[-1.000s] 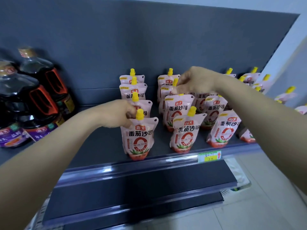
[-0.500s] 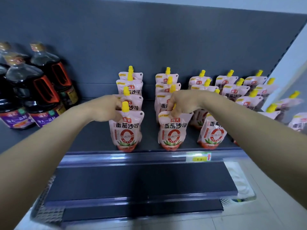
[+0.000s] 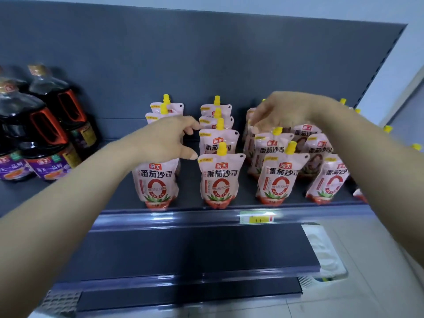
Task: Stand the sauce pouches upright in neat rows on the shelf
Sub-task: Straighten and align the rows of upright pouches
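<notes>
Pink tomato-sauce pouches with yellow spouts stand upright in rows running front to back on the dark grey shelf (image 3: 189,184). The front pouches are the left one (image 3: 157,182), the second (image 3: 220,177), the third (image 3: 278,177) and the fourth (image 3: 330,180). My left hand (image 3: 169,138) hovers over the top of the left front pouch with fingers spread, and it hides that pouch's spout. My right hand (image 3: 282,111) reaches over the third row, its fingertips curled down onto the pouches at the back. Whether it grips one is unclear.
Large dark soy sauce bottles (image 3: 46,125) with orange handles stand at the shelf's left end. A yellow price tag (image 3: 257,218) sits on the front rail. A lower shelf (image 3: 195,249) juts out below, with a white tray (image 3: 325,255) at its right.
My left hand has let go of the left front pouch's spout and opened. My right hand has moved from the second row's front pouch back and right onto the third row.
</notes>
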`<move>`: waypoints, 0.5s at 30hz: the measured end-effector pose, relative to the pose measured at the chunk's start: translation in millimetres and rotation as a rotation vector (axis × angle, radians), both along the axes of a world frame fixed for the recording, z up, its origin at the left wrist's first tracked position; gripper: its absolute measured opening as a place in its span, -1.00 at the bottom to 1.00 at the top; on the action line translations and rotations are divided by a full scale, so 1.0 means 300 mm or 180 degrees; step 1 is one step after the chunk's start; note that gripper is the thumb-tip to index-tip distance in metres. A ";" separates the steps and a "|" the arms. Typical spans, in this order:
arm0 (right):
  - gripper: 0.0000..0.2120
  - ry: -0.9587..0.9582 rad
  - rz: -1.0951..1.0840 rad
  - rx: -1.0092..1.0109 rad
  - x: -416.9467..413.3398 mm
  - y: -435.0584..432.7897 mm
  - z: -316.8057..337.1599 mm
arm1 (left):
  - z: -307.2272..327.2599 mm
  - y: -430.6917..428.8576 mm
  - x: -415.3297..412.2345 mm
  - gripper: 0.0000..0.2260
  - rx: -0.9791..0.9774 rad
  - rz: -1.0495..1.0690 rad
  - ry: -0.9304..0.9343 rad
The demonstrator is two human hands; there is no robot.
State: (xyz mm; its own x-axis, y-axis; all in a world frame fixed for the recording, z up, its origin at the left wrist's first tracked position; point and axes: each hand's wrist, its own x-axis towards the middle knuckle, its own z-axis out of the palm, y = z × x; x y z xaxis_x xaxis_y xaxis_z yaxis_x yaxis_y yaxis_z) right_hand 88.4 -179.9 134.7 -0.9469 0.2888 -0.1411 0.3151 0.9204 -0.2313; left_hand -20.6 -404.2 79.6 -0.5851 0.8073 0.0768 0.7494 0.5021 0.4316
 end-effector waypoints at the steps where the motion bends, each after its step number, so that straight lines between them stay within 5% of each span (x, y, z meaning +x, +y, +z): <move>1: -0.72 -0.0134 -0.0080 0.0109 0.019 0.026 -0.002 | -0.008 0.029 0.015 -0.50 -0.0082 -0.0113 -0.0087; 7: -0.69 -0.0928 -0.0262 0.0157 0.101 0.126 -0.132 | -0.098 0.171 0.003 -0.92 -0.0360 -0.0447 -0.0086; 15: -0.73 -0.0609 -0.0308 -0.0077 0.115 0.167 -0.196 | -0.126 0.212 -0.004 -0.86 -0.0148 -0.0279 -0.0139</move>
State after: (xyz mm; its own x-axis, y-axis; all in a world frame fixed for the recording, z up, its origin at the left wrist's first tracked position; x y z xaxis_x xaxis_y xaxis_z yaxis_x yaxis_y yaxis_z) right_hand 122.8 -129.8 76.0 -0.8703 0.3714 -0.3236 0.4420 0.8787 -0.1803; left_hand -21.8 -340.7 41.8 -0.5139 0.8577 0.0142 0.7724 0.4555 0.4427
